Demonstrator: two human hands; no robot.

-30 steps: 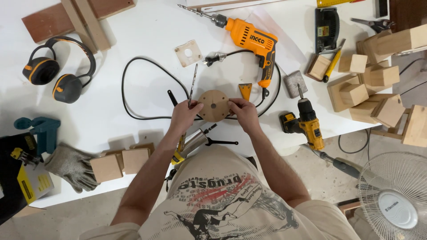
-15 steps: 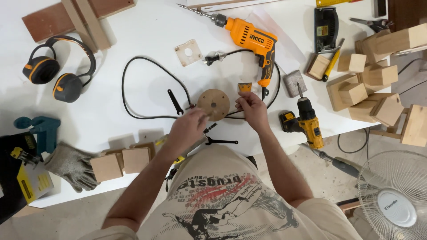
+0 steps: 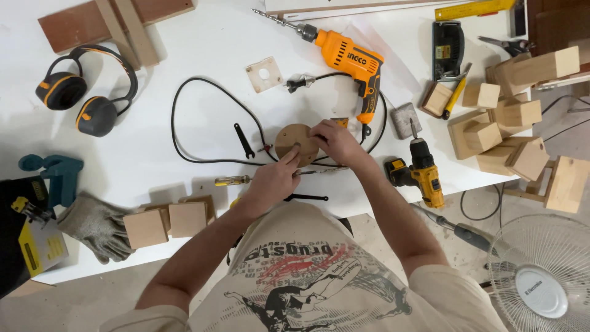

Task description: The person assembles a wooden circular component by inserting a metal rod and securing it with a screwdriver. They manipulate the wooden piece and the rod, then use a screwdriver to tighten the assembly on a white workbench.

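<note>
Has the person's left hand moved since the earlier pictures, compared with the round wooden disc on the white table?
Yes. The left hand drew back toward the body, then returned; its fingertip now touches the round wooden disc from below.

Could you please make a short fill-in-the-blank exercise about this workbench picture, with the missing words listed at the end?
1. Both hands, the left hand and the right hand, touch a round wooden ____.
2. The corded drill on the white table has an ____ body.
3. The ear protectors lie to the ____ of the person.
4. The grey gloves lie beside small wooden ____ near the table edge.

Missing words: disc; orange; left; blocks
</note>
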